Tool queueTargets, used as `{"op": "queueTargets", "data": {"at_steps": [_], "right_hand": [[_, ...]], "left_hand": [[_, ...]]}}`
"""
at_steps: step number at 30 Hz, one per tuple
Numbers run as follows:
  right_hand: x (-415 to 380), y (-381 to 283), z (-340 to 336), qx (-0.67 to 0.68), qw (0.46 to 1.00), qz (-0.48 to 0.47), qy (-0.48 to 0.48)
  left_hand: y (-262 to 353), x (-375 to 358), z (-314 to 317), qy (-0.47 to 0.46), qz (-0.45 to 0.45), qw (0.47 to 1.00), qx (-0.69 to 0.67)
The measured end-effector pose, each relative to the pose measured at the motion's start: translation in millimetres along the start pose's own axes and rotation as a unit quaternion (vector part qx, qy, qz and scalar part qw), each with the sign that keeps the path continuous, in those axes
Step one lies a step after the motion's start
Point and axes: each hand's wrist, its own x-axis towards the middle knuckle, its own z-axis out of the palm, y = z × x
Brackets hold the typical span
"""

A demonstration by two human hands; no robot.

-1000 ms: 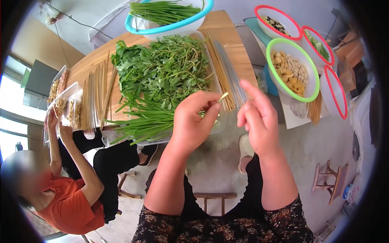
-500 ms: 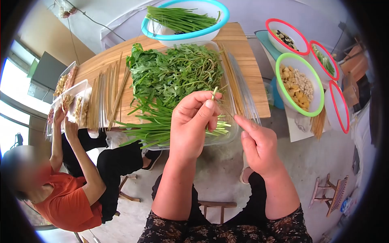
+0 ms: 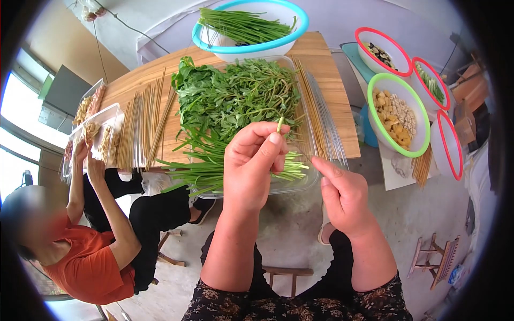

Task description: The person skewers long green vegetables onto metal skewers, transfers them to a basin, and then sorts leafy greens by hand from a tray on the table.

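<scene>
My left hand (image 3: 249, 166) is closed above the front of a clear tray (image 3: 306, 187), its thumb and forefinger pinching a green chive stalk (image 3: 280, 124) whose cut end sticks up. To the right, my right hand (image 3: 345, 195) is closed on a thin skewer (image 3: 301, 152) that points toward the left fingers. Whether its tip enters the chive is hidden. Behind and below my left hand lie long chives (image 3: 209, 168) with pale cut ends. Leafy greens (image 3: 235, 96) fill the back of the tray.
Bamboo skewers (image 3: 139, 128) lie left of the tray; metal skewers (image 3: 327, 115) lie right. A blue-rimmed bowl (image 3: 304, 25) of chives stands behind. A green-rimmed bowl (image 3: 427, 134) and several red-rimmed bowls stand at right. A co-worker (image 3: 96, 257) handles skewered food at left.
The view has shifted slightly, so the table and bowls sit a little further right. Both hands keep nearly the same pose and grip.
</scene>
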Motion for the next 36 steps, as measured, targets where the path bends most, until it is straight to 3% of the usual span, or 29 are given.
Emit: {"op": "queueTargets", "data": {"at_steps": [5, 15, 18, 20, 26, 36], "right_hand": [[0, -1, 0, -0.004, 1.0, 0.002, -0.001], [0, -4, -4, -0.018, 1.0, 0.01, -0.01], [1, -7, -4, -0.009, 1.0, 0.019, -0.002], [1, -8, -4, -0.018, 1.0, 0.021, -0.006], [-1, -7, -3, -0.02, 0.999, 0.024, -0.005], [0, -8, -5, -0.013, 0.999, 0.047, -0.003]], "left_hand": [[1, -2, 9, 0.06, 0.063, 0.994, 0.066], [-8, 0, 4, 0.07, 0.186, 0.956, 0.217], [-8, 1, 4, 0.078, 0.228, 0.917, 0.319], [-7, 4, 6, 0.107, 0.318, 0.857, 0.391], [-7, 5, 7, 0.118, 0.384, 0.792, 0.459], [-13, 3, 13, 0.042, 0.341, 0.821, 0.455]]}}
